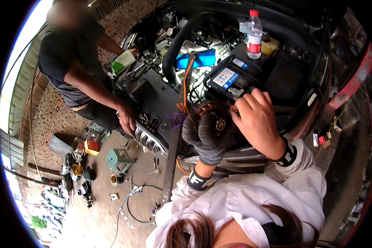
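My left hand (206, 138), in a dark grey knit glove, is closed around a part with copper-coloured strands (206, 108) and a round metal end (220, 125). The glove hides most of its shape. My bare right hand (256, 118) has its fingers curled in a pinch at the right side of this part, by more copper-coloured strands. What lies between the fingertips is hidden. Just left of the glove are purple strands (177, 120). An orange cable (187, 89) runs upward beside a long dark bar (172, 165). Both hands are over the front edge of an open engine bay.
A car battery (227, 78) and an upright water bottle with a red cap (254, 39) are beyond my hands. At left a co-worker (76, 62) leans over the engine bay, one hand near a green-and-white container (123, 62). A green stool (119, 159) and looped cable (130, 206) are on the floor.
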`<state>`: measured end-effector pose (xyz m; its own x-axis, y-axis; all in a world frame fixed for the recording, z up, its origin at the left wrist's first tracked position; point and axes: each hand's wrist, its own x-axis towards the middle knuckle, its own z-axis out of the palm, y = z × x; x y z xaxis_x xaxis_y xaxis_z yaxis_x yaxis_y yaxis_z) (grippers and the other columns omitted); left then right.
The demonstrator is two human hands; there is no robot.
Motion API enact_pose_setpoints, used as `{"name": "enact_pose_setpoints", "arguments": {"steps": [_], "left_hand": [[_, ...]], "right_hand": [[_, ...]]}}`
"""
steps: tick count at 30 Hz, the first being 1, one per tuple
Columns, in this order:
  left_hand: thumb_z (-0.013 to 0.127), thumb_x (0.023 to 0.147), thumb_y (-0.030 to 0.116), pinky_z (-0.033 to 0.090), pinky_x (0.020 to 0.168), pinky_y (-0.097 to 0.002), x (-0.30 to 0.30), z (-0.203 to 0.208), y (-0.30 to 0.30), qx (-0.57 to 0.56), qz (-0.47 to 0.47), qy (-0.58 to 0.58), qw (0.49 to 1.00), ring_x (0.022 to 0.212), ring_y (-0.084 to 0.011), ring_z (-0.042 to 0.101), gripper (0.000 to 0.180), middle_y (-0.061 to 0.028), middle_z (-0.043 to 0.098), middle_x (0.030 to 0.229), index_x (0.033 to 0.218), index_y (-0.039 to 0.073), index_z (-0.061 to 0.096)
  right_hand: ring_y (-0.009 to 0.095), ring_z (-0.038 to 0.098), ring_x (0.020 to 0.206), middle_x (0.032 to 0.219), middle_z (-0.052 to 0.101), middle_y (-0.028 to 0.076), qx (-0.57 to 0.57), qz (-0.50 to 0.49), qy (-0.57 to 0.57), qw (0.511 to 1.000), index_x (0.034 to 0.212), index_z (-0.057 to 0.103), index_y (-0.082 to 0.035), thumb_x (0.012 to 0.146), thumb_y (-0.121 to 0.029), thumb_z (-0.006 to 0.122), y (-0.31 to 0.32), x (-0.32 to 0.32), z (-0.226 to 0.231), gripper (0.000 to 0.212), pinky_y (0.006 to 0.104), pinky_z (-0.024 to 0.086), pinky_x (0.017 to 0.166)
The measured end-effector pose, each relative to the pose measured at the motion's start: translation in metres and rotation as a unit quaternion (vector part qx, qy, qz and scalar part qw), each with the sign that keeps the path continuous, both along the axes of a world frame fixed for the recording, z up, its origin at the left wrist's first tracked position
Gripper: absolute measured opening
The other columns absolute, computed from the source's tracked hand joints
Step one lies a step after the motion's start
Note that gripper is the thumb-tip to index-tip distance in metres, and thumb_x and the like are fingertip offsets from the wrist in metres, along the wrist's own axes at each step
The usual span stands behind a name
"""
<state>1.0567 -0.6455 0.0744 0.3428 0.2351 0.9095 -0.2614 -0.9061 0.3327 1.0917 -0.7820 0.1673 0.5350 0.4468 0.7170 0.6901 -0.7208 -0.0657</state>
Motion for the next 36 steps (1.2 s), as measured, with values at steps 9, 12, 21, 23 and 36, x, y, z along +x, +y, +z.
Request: {"name": "enact_pose_setpoints", "arguments": {"steps": [9,12,21,23,36], "left_hand": [[0.090,0.065,0.017,0.051,0.090,-0.0330,-0.005,0.028,0.015,-0.469,-0.491,0.109,0.726,0.110,-0.0195,0.059,0.077,-0.0094,0.056,0.127,0.130,0.005,0.050],[0.086,0.071,0.010,0.048,0.099,-0.0370,0.000,0.012,0.033,-0.487,-0.563,0.175,0.644,0.118,-0.0235,0.057,0.076,-0.0114,0.056,0.128,0.134,0.001,0.044],[0.068,0.081,-0.002,0.048,0.102,-0.0374,0.010,-0.004,0.039,-0.557,-0.652,0.195,0.475,0.122,-0.0231,0.056,0.063,-0.0134,0.055,0.135,0.139,0.001,0.043],[0.069,0.082,0.001,0.047,0.102,-0.0384,0.011,-0.004,0.040,-0.512,-0.686,0.182,0.484,0.123,-0.0235,0.055,0.064,-0.0134,0.054,0.136,0.140,0.001,0.043],[0.084,0.068,0.006,0.048,0.096,-0.0360,0.023,-0.009,0.033,-0.371,-0.487,0.135,0.779,0.112,-0.0203,0.056,0.083,-0.0082,0.053,0.125,0.137,0.006,0.039]], "right_hand": [[0.027,0.051,0.086,0.082,0.058,0.007,-0.076,0.293,0.242,0.922,0.084,0.067,-0.003,0.075,-0.017,0.076,-0.044,0.052,0.007,0.018,0.0373,0.041,0.083],[0.021,0.053,0.084,0.087,0.062,0.006,-0.080,0.426,0.347,0.832,0.093,0.068,0.000,0.084,-0.019,0.073,-0.056,0.068,0.012,0.022,0.0324,0.044,0.078],[0.011,0.055,0.085,0.102,0.063,0.006,0.403,0.522,0.619,0.427,0.104,0.065,0.003,0.092,-0.018,0.067,-0.041,0.038,-0.047,0.024,0.0260,0.044,0.079],[0.009,0.053,0.086,0.111,0.063,0.006,0.480,0.526,0.594,0.373,0.113,0.064,0.001,0.095,-0.020,0.062,-0.024,0.021,-0.043,0.028,0.0240,0.041,0.079],[0.007,0.044,0.075,0.084,0.055,-0.002,0.672,0.371,0.499,0.402,0.096,0.063,-0.004,0.099,-0.018,0.057,0.000,0.006,-0.018,0.016,0.0239,0.037,0.071]]}}
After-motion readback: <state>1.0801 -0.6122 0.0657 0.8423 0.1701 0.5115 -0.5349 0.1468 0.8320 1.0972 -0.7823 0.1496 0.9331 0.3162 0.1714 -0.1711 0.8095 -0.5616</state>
